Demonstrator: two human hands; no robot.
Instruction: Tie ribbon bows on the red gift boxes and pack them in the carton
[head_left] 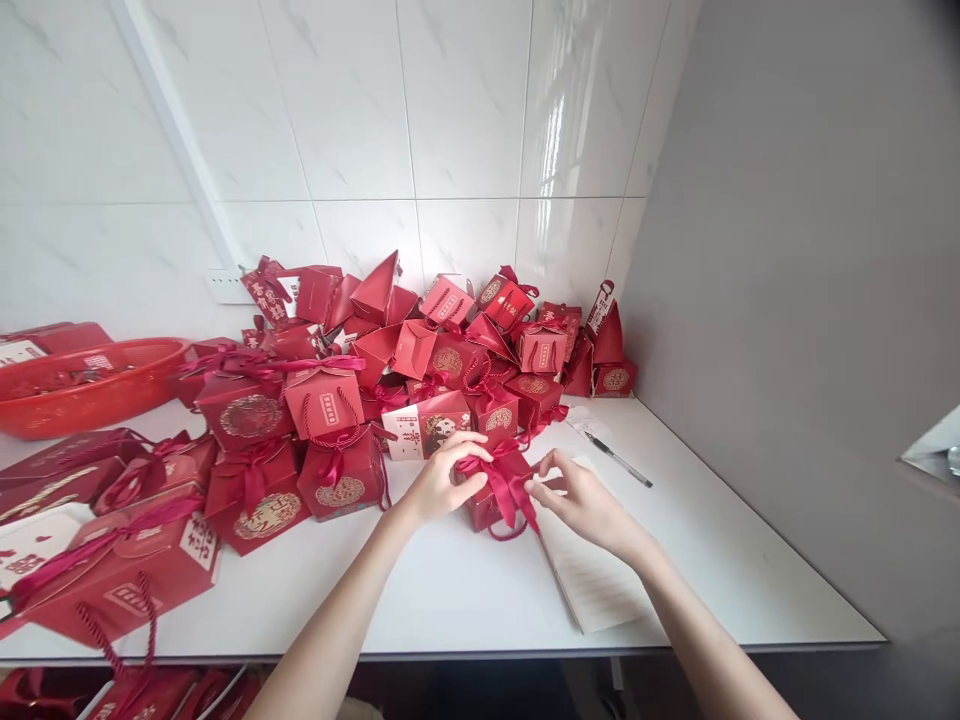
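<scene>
A small red gift box (481, 512) stands on the white table between my hands, a rope handle hanging at its front. Across its top lies a dark pink ribbon (511, 492) tied in a bow. My left hand (442, 480) is at the bow's left side, thumb and fingers closed on a loop of the ribbon. On the right side, my right hand (574, 495) pinches the ribbon by the box's edge with thumb and forefinger. The fingers cover part of the box top and the knot.
A large pile of red gift boxes (442, 362) leans against the tiled wall. More boxes (262, 495) line the left, before an orange-red basin (142, 385). A lined notebook (592, 580) lies under my right forearm, a pen (619, 460) beyond it. A grey panel (787, 300) borders the right.
</scene>
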